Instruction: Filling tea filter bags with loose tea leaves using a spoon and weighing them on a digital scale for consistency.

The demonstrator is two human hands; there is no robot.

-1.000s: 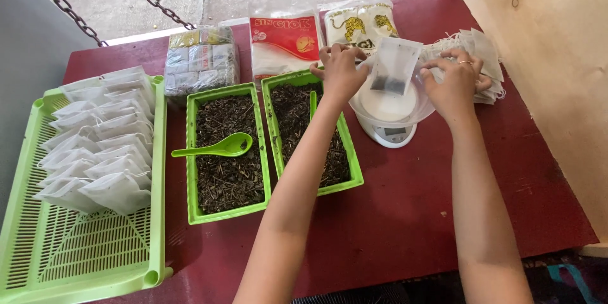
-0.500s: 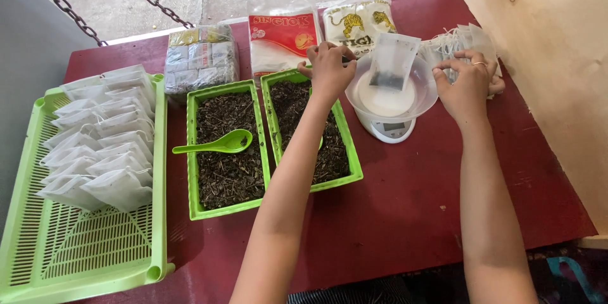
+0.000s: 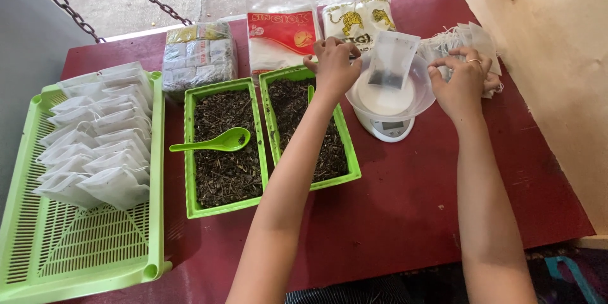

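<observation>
Weighing step, as I judge it. A small white mesh sachet (image 3: 391, 58) with a dark pinch of dried leaf at its bottom stands tilted in the clear bowl (image 3: 423, 98) on the white digital kitchen scale (image 3: 387, 128).

My left hand (image 3: 334, 66) sits at the far end of the right-hand green tray (image 3: 347, 152), fingers curled together around what looks like a green spoon handle; only a sliver of green shows below my wrist, so I can't be sure of the pinch.

My right hand (image 3: 464, 79) rests on the stack of empty sachets (image 3: 476, 41) just beside the bowl, fingers bent and pressed on the top ones. Whether it has one pinched I cannot tell.

Next move, by my reckoning: bring a level scoop across without spilling on the red table (image 3: 392, 215), keep the sachet mouth open and upright, and watch the scale display.

Count:
- Green trays of dried leaf: two, side by side, the left one (image 3: 190, 152) touching the right.
- Green spoons plainly visible: one (image 3: 212, 144), lying across the left tray.
- Slotted green basket (image 3: 76, 247): one, with filled sachets (image 3: 95, 145) overlapping in a row, roughly a dozen; too layered to count exactly.
- Sealed packets along the far edge: three, a grey block (image 3: 199, 54), a red-and-white bag (image 3: 282, 35), a white one with tigers (image 3: 358, 19).
- Scale and bowl: one each.
</observation>
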